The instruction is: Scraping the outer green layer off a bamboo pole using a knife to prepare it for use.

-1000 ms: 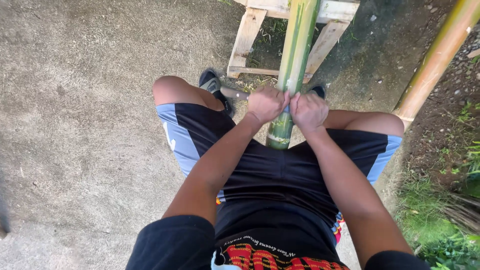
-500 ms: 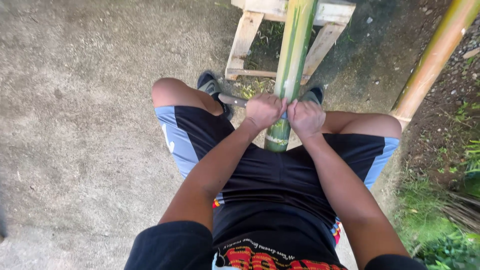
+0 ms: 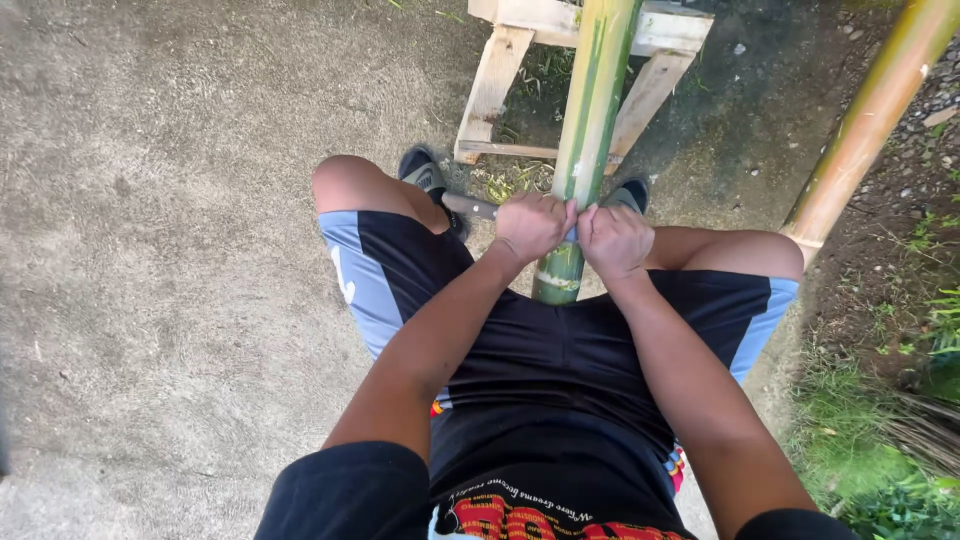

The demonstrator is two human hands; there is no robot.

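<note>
Here the left hand (image 3: pixel 532 226) and the right hand (image 3: pixel 614 240) sit knuckle to knuckle across a green bamboo pole (image 3: pixel 588 130), fingers of both curled tight. The left fingers wrap the grip of a knife (image 3: pixel 470 206), whose grey end sticks out past them toward the left knee. What the right fingers clasp is hidden under the fist, so I cannot tell. The pole runs up from just below the fingers, between the thighs, and away over a wooden stand (image 3: pixel 500 75) beyond the fingertips. A second bamboo pole (image 3: pixel 865 125) leans well off to the right of the right fingers.
</note>
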